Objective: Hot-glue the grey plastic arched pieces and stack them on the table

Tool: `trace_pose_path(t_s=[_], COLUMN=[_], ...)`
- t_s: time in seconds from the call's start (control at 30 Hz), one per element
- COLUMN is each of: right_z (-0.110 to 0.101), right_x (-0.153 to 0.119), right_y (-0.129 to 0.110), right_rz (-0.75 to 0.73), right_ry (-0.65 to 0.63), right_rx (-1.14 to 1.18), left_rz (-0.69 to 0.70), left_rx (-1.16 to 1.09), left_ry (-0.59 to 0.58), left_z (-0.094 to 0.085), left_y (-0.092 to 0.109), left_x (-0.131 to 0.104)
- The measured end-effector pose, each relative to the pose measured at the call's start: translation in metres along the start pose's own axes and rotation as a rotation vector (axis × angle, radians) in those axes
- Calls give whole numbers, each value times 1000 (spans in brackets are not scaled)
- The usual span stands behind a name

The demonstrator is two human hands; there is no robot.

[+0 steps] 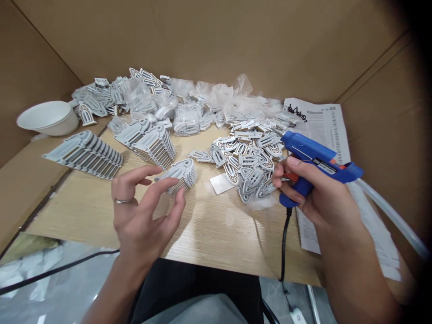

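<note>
Your left hand (141, 216) looks empty, thumb and fingers curved apart. Just past its fingertips, at one o'clock, sits the short stack of window-arch pieces (189, 170); this is the nearer hand. Your right hand (322, 198) grips the blue glue gun (308, 150), long axis four to ten o'clock, nozzle toward ten. Farther out, between both, loose window-arch pieces (251, 159) heap on the worktop (216, 234).

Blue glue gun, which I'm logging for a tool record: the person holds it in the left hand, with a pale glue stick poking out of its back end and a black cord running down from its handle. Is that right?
Not quite: the head view shows the blue glue gun in the person's right hand. The pale glue stick and black cord are as you say.
</note>
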State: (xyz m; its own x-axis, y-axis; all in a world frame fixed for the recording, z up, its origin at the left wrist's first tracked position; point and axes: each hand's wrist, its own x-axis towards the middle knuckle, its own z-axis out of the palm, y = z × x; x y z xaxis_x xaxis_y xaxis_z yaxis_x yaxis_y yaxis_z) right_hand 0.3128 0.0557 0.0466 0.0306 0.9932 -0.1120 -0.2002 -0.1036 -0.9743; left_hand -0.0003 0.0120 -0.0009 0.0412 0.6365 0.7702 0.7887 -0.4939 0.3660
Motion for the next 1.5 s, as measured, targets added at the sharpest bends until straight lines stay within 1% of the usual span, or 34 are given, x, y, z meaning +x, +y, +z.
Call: trace_pose_path(t_s=[0.17,0.4,0.6,0.83,1.0,1.07,1.2,1.3,1.37,1.4,1.43,1.5], right_z=[-1,-1,-1,-1,0,1,1,1,2,2,2,3], right_x=[1,1,2,1,0,0,1,1,1,1,1,1], right_y=[0,0,1,0,-1,-1,-3,-3,-3,-3,-3,-3], right_rz=[-10,-5,-8,-5,1,4,14,8,8,10,11,13], right_ry=[-3,-1,-6,-7,-4,2,3,2,4,3,0,-9], right_rx=[15,30,9,-2,-6,-11,-28,-39,-45,-47,-50,-52], left_rz=[18,44,88,94,48,51,61,37,-40,-133,-273,-704], left_rx=[19,25,18,40,-20,-28,13,22,-64,-147,-262,-494], left_ry=[11,-7,1,3,-20,-16,-3,-9,9,20,35,49], left_z=[7,8,8,7,7,5,-3,-11,-13,-12,-10,-3], left_y=[-5,-9,-10,-10,-12,-13,-8,7,26,38,49,71], left_x=[0,0,1,2,-1,-2,-9,-20,-28,-30,-32,-31])
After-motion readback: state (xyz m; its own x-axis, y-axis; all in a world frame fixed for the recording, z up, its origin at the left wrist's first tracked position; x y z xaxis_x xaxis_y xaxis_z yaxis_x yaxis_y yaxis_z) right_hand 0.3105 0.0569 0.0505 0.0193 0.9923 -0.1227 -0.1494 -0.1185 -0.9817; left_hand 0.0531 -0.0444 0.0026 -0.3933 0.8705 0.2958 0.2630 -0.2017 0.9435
